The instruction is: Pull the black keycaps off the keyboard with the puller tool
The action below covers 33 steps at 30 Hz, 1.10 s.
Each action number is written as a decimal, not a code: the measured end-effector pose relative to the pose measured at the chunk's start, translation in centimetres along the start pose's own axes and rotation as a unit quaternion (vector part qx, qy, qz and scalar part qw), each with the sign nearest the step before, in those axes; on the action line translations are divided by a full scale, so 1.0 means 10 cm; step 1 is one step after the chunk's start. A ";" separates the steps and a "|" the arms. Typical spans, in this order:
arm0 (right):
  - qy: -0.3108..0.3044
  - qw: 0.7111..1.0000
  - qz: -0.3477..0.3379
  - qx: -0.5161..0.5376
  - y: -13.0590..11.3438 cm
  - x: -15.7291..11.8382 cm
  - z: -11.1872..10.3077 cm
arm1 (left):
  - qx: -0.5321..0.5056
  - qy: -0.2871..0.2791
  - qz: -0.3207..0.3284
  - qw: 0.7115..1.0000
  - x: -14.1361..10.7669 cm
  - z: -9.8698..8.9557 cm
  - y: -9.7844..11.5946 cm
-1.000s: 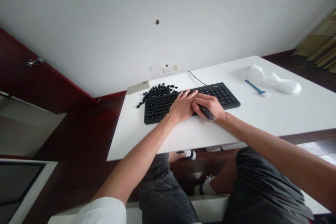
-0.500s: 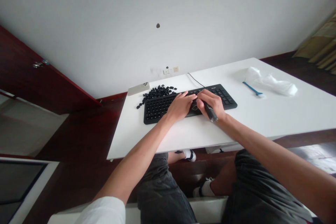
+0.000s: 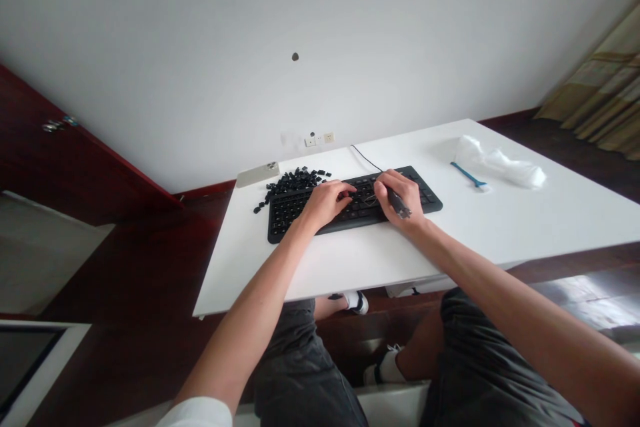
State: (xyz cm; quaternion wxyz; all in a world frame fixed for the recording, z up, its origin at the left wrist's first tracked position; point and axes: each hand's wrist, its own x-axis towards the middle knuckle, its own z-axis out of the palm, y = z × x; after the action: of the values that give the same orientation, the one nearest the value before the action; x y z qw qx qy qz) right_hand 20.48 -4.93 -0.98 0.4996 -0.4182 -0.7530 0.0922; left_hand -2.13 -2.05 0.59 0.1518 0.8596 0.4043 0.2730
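Observation:
A black keyboard lies on the white table, with keycaps gone from much of it. My right hand is closed around the dark handle of a wire keycap puller. Its thin wire loops stick out to the left, just over the middle of the keyboard. My left hand rests over the keyboard's left-middle part, fingers bent and thumb a little apart from them. I see nothing between those fingertips. Loose black keycaps lie in a heap behind the keyboard's left end.
A phone lies at the table's back left corner. On the right are a blue brush and a crumpled clear plastic bag. The keyboard's cable runs to the back edge, below wall sockets.
My left hand has drawn away to the left from my right hand, uncovering the puller's wires. The right hand keeps its grip on the puller. The view has shifted slightly.

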 end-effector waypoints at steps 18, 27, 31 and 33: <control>0.022 0.999 -0.032 -0.023 0.09 0.11 0.06 | 0.090 0.217 -0.149 0.961 -0.10 -0.43 -0.93; 0.050 0.998 -0.014 -0.043 0.11 0.11 0.05 | 0.126 0.041 -0.005 0.991 0.38 -0.28 -0.38; 0.071 0.996 0.012 -0.052 0.12 0.12 0.03 | 0.134 0.053 0.053 0.988 0.34 -0.08 -0.16; 0.076 0.995 0.021 -0.054 0.12 0.13 0.03 | 0.133 0.050 0.071 0.987 0.27 -0.02 -0.11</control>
State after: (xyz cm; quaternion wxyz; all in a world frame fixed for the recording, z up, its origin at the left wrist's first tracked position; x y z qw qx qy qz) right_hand 20.71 -3.17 -0.94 0.5300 -0.4659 -0.7079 0.0301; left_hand -1.53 0.77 1.16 -0.0044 0.8841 0.3817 0.2695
